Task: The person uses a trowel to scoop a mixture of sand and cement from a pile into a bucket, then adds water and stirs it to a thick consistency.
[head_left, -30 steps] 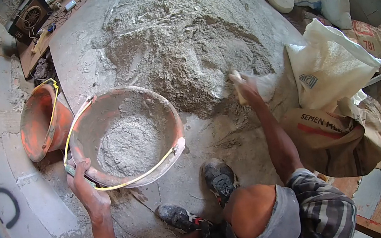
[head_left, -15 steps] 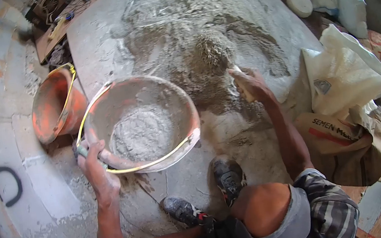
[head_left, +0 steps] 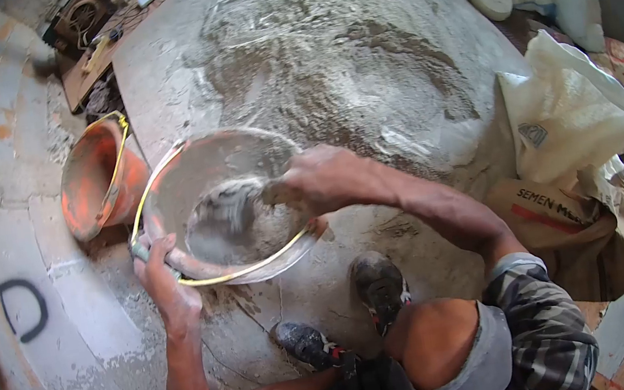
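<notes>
Down at the person's feet, the left hand point(head_left: 160, 276) grips the near rim of a dusty pink bucket point(head_left: 199, 159), fingers curled over the edge where the yellow wire handle point(head_left: 243, 272) lies along it. The bucket is tilted toward the person, its mouth open upward, with grey powder point(head_left: 241, 233) heaped in its bottom. The right hand point(head_left: 318, 182) is closed and reaches over the far rim, just above the bucket's inside; what it holds is hidden by the fingers and by blur, so I cannot tell the tool. A blurred stream of grey powder falls from it onto the heap below.

Beyond the right hand spreads a wide pile of dry grey mix point(head_left: 340, 55) on the floor. Just left of the left hand, touching the bucket's side, a second orange bucket point(head_left: 91, 182) lies tipped on its side. Well to the right of the right arm stand a white sack point(head_left: 565, 119) and a brown paper cement bag point(head_left: 562, 216). Two dusty shoes point(head_left: 379, 285) rest below the bucket, between the hands.
</notes>
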`<state>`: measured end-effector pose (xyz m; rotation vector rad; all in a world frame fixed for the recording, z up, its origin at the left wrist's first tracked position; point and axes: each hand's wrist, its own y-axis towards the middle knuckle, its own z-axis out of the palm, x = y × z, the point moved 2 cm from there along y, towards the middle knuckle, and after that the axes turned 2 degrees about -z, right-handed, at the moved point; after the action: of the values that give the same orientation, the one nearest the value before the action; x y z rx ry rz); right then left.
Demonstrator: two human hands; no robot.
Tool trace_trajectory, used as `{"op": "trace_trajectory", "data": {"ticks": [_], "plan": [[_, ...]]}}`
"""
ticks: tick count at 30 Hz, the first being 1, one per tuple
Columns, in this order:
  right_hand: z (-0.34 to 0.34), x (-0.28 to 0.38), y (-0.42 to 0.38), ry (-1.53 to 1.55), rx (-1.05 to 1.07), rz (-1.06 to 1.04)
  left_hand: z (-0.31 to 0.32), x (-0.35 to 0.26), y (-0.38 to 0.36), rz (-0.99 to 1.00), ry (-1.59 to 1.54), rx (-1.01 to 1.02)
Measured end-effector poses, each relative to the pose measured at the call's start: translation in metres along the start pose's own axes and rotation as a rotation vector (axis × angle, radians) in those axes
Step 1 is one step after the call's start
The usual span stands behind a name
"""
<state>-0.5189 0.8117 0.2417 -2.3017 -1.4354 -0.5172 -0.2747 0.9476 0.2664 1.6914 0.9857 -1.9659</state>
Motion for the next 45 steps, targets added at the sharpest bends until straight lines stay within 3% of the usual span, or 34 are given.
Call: {"op": "trace_trajectory", "data": {"ticks": [1, 3, 5, 7, 8, 10, 14, 16, 18, 20, 23, 24, 26, 30, 32, 36, 39, 41, 43, 44, 45], "plan": [[-0.004, 0.003, -0.007, -0.111, -0.003, 0.009, -0.003, 0.0, 0.0, -0.016, 0.0, -0.008], [0.001, -0.012, -0.026, 0.101, -0.257, 0.066, -0.008, -0.001, -0.002, -0.014, 0.01, 0.0], [0.01, -0.045, -0.062, 0.393, -0.369, 0.319, -0.01, -0.003, -0.005, -0.01, 0.015, -0.007], [0.025, -0.076, -0.119, 0.663, -0.643, 0.776, -0.011, -0.003, -0.007, -0.022, 0.013, -0.004], [0.027, -0.086, -0.146, 0.657, -0.771, 0.865, -0.014, -0.001, -0.005, -0.024, 0.002, 0.019], [0.057, -0.135, -0.207, 0.462, -0.803, 1.137, -0.012, -0.003, -0.005, -0.02, 0.009, 0.01], [0.105, -0.183, -0.25, 0.697, -0.945, 1.245, -0.007, -0.003, -0.003, -0.027, 0.004, -0.023], [0.11, -0.191, -0.219, 0.696, -0.906, 1.163, -0.009, -0.001, -0.001, -0.053, -0.006, -0.017], [0.096, -0.191, -0.176, 0.919, -0.863, 1.042, -0.012, 0.001, 0.001, -0.063, -0.014, -0.005], [0.067, -0.17, -0.129, 0.975, -0.717, 0.924, -0.01, 0.0, 0.0, -0.055, -0.02, -0.002], [0.094, -0.22, -0.083, 0.83, -0.662, 0.735, -0.004, -0.003, -0.003, -0.042, -0.027, -0.013], [0.085, -0.212, -0.079, 0.836, -0.662, 0.731, -0.005, -0.003, -0.004, -0.045, -0.027, -0.029], [0.057, -0.192, -0.076, 0.993, -0.506, 0.972, -0.01, 0.0, -0.001, -0.052, 0.004, -0.029], [0.059, -0.189, -0.086, 1.273, -0.569, 0.888, -0.004, -0.002, -0.003, -0.047, 0.017, -0.027], [0.047, -0.177, -0.091, 1.222, -0.581, 0.793, 0.0, -0.004, -0.003, -0.025, 0.008, 0.001], [0.023, -0.147, -0.087, 1.253, -0.543, 0.79, 0.01, -0.008, -0.006, -0.004, -0.007, -0.027], [0.005, -0.115, -0.077, 1.114, -0.465, 0.751, 0.003, -0.004, -0.003, -0.027, 0.004, -0.018], [-0.005, -0.09, -0.065, 0.985, -0.297, 0.603, 0.008, -0.005, -0.004, 0.014, -0.001, -0.008], [-0.024, -0.052, -0.052, 0.89, -0.096, 0.599, 0.011, -0.007, -0.006, 0.014, 0.0, -0.017], [-0.015, -0.049, -0.041, 0.715, -0.09, 0.46, 0.013, -0.007, -0.007, 0.015, 0.002, -0.029], [0.025, -0.063, -0.027, 0.68, -0.288, 0.211, 0.014, -0.007, -0.006, 0.013, 0.004, -0.021]]}}
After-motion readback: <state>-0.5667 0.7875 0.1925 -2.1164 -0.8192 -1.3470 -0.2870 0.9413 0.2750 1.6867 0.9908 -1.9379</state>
